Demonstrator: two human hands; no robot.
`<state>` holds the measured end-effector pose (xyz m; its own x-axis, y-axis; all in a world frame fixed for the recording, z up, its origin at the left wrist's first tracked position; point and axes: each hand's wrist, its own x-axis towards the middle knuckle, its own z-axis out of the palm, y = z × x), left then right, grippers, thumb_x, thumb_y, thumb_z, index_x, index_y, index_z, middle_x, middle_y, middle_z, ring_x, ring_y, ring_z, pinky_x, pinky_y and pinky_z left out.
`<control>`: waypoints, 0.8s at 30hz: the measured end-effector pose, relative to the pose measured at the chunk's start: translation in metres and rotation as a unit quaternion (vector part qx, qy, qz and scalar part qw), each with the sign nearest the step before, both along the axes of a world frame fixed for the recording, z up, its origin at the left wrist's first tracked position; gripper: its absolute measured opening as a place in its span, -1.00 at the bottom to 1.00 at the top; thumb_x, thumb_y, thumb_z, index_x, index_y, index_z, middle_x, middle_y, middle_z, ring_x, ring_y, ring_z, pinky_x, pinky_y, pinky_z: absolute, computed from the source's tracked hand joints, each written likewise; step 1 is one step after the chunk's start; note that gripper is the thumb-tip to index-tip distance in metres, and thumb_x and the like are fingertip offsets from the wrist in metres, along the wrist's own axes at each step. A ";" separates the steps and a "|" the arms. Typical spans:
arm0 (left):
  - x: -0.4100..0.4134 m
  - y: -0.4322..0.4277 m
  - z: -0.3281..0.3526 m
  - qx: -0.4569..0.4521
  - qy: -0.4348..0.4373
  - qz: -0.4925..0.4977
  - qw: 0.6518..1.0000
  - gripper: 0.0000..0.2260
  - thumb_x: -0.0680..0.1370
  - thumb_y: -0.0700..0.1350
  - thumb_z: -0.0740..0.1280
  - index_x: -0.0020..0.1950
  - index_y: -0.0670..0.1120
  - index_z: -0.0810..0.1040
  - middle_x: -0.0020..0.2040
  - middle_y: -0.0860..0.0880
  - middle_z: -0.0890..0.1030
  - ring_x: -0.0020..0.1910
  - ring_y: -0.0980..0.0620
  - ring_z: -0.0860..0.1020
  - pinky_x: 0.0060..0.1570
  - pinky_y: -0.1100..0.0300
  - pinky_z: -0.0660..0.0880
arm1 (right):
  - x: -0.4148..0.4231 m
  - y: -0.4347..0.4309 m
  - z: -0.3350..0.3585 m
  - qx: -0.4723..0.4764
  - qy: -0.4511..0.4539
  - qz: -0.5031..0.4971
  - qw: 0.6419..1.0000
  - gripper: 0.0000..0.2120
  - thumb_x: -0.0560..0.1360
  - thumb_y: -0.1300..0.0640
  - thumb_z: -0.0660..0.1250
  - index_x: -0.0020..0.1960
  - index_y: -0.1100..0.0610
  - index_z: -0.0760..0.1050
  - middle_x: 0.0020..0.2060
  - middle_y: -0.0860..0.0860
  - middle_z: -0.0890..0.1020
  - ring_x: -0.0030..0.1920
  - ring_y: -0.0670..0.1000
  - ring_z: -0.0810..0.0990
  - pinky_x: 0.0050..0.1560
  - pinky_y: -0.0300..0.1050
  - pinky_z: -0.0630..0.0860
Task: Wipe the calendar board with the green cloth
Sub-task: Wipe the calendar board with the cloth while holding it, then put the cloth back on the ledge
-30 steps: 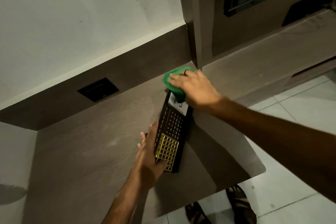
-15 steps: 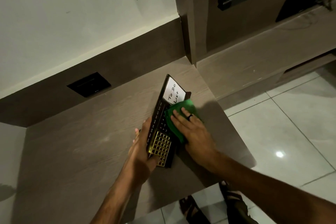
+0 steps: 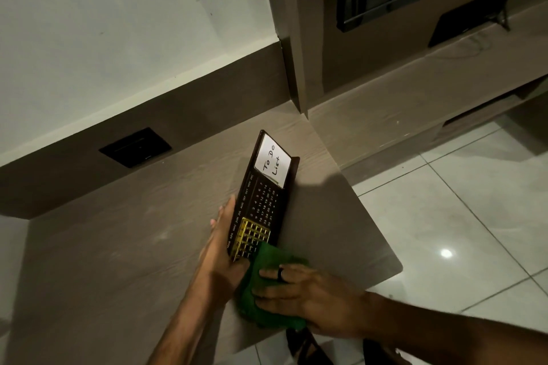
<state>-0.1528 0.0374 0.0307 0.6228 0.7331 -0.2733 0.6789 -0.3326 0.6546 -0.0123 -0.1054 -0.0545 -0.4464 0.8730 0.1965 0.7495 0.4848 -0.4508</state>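
A dark calendar board lies on the wooden desk, long side pointing away from me. It has a white "To Do List" card at its far end, printed months and dates in the middle, and a gold grid at its near end. My left hand grips the board's left edge and near corner. My right hand, with a dark ring on one finger, presses the green cloth flat on the desk just off the board's near end. The cloth's top edge touches the gold grid.
A black socket plate sits in the dark panel behind the desk. The desk's rounded right corner ends over a tiled floor. A lower shelf and a dark screen lie at the upper right. Sandalled feet show below the desk edge.
My right hand has slid the green cloth from the board's far end, down its face, to past its near end. The "To Do List" card is now uncovered. My left hand stayed on the board.
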 end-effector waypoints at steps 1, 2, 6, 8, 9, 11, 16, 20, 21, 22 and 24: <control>0.001 0.000 0.001 0.001 0.004 -0.003 1.000 0.02 0.42 -0.43 0.36 0.37 0.45 -0.19 0.61 -0.09 0.15 0.57 -0.23 0.15 0.47 -0.41 0.16 | 0.005 -0.002 0.006 -0.009 0.034 0.005 0.999 -0.39 0.46 0.26 0.43 0.46 0.07 0.36 0.46 -0.01 0.37 0.52 0.06 0.17 0.43 0.11 0.25; 0.001 0.000 0.001 -0.001 0.008 -0.005 1.000 0.02 0.43 -0.41 0.38 0.40 0.42 -0.19 0.62 -0.09 0.09 0.59 -0.22 0.09 0.49 -0.41 0.11 | 0.011 -0.005 0.012 -0.021 0.083 -0.011 0.996 -0.38 0.44 0.31 0.42 0.46 0.08 0.36 0.47 0.00 0.35 0.52 0.03 0.16 0.41 0.12 0.28; -0.002 0.000 0.005 -0.016 0.053 0.026 0.998 0.07 0.41 -0.29 0.49 0.50 0.27 -0.25 0.64 -0.07 -0.07 0.60 -0.11 -0.13 0.54 -0.33 -0.06 | 0.049 -0.004 0.037 -0.051 0.295 -0.190 0.935 -0.27 0.36 0.47 0.31 0.47 0.04 0.35 0.49 -0.03 0.31 0.50 -0.05 0.21 0.39 0.10 0.34; -0.003 0.000 0.011 0.026 0.063 0.037 0.997 0.07 0.40 -0.23 0.51 0.56 0.20 -0.23 0.64 -0.03 -0.08 0.60 -0.06 -0.16 0.56 -0.30 -0.07 | 0.072 0.005 0.048 -0.053 0.379 -0.235 0.894 -0.26 0.35 0.52 0.25 0.46 0.04 0.36 0.47 -0.01 0.35 0.48 0.00 0.28 0.36 0.08 0.38; 0.000 -0.002 0.014 0.076 0.043 0.029 0.996 0.02 0.41 -0.19 0.51 0.59 0.14 -0.16 0.63 -0.02 -0.04 0.60 -0.05 -0.15 0.56 -0.29 -0.04 | 0.085 0.010 0.050 -0.036 0.405 -0.255 0.877 -0.28 0.36 0.52 0.23 0.44 0.04 0.38 0.44 -0.01 0.40 0.45 0.01 0.33 0.34 0.03 0.40; 0.018 -0.012 0.016 0.180 -0.043 -0.001 0.983 -0.15 0.45 -0.06 0.47 0.60 -0.01 0.04 0.60 -0.02 0.10 0.61 -0.02 -0.07 0.55 -0.23 0.04 | 0.113 0.019 0.046 -0.011 0.428 -0.311 0.848 -0.28 0.35 0.47 0.21 0.42 -0.04 0.40 0.34 -0.13 0.51 0.37 -0.08 0.43 0.28 -0.12 0.45; 0.103 -0.049 -0.022 0.210 -0.039 -0.098 0.972 -0.32 0.56 0.32 0.09 0.60 0.09 -0.02 0.65 0.05 0.02 0.62 0.11 -0.14 0.55 0.03 -0.05 | 0.173 0.043 0.013 -0.009 0.389 -0.438 0.810 -0.31 0.40 0.49 0.24 0.45 0.04 0.37 0.29 -0.05 0.55 0.32 -0.14 0.47 0.31 -0.11 0.43; 0.136 -0.053 -0.086 0.205 0.101 -0.209 0.951 -0.25 0.55 0.39 -0.03 0.59 0.04 -0.19 0.64 0.00 -0.18 0.60 0.03 -0.27 0.59 -0.06 -0.15 | 0.203 0.069 -0.019 -0.036 0.270 -0.482 0.833 -0.32 0.44 0.45 0.24 0.51 0.09 0.26 0.34 0.08 0.50 0.35 -0.01 0.44 0.35 0.02 0.41; 0.139 -0.051 -0.100 0.203 0.125 -0.224 0.945 -0.23 0.54 0.41 -0.04 0.59 0.03 -0.21 0.64 -0.01 -0.20 0.61 0.00 -0.26 0.60 -0.08 -0.15 | 0.210 0.078 -0.028 -0.043 0.229 -0.487 0.842 -0.33 0.45 0.42 0.25 0.51 0.10 0.25 0.35 0.10 0.49 0.35 0.03 0.44 0.33 0.05 0.42; 0.140 -0.049 -0.112 0.202 0.140 -0.231 0.942 -0.22 0.53 0.43 -0.06 0.59 0.02 -0.21 0.64 -0.02 -0.21 0.61 -0.02 -0.25 0.60 -0.09 -0.15 | 0.215 0.087 -0.037 -0.050 0.184 -0.494 0.848 -0.34 0.46 0.40 0.27 0.51 0.10 0.23 0.38 0.11 0.46 0.36 0.06 0.43 0.32 0.07 0.43; 0.140 -0.048 -0.125 0.210 0.146 -0.228 0.939 -0.19 0.52 0.46 -0.09 0.61 0.01 -0.17 0.64 -0.03 -0.18 0.62 -0.03 -0.22 0.59 -0.10 -0.17 | 0.221 0.103 -0.053 -0.071 0.074 -0.513 0.852 -0.29 0.46 0.32 0.35 0.53 0.06 0.17 0.45 0.12 0.34 0.42 0.13 0.34 0.34 0.16 0.38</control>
<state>-0.0129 -0.0101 -0.0942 0.8418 0.4891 -0.2283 0.5330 -0.8201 0.2085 0.2086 -0.0027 -0.1072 0.5872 0.8082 0.0447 0.6756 -0.4589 -0.5771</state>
